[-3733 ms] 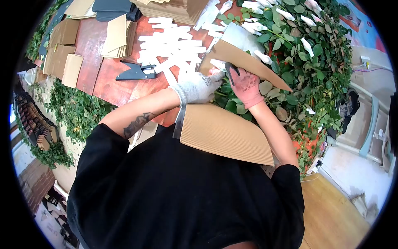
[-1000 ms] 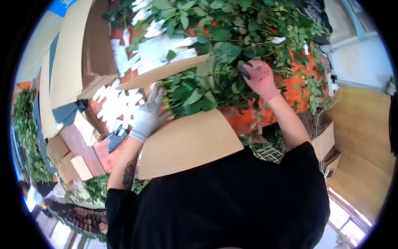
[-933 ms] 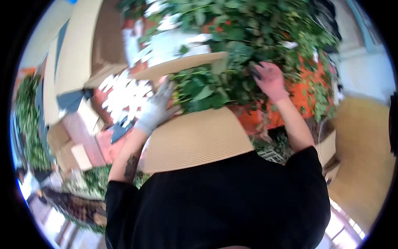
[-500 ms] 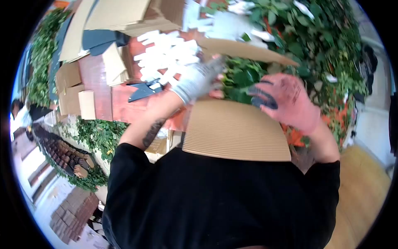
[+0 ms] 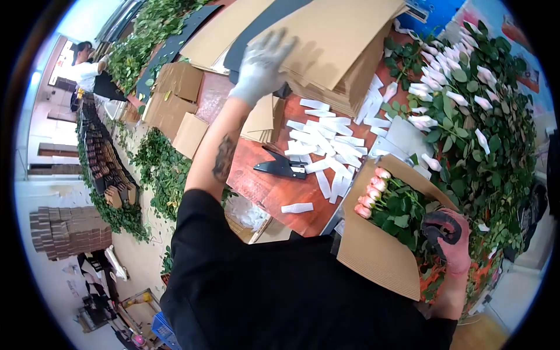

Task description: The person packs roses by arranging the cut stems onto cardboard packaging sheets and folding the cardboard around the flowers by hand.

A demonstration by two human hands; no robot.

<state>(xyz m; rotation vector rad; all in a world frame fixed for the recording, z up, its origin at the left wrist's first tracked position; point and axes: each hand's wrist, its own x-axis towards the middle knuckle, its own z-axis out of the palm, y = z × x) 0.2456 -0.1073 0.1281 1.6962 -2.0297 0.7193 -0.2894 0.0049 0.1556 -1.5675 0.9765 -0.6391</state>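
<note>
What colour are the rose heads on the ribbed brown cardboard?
Pink rose heads, best in the head view.

Cardboard stack (image 5: 335, 38) cropped, rose stems (image 5: 391, 195) mostly hidden

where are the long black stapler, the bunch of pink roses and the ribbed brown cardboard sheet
black stapler (image 5: 277, 168), head view, on its dark body
pink roses (image 5: 374, 193), head view, on a bloom mid-row
ribbed brown cardboard sheet (image 5: 376, 251), head view, middle of its near flap
</note>
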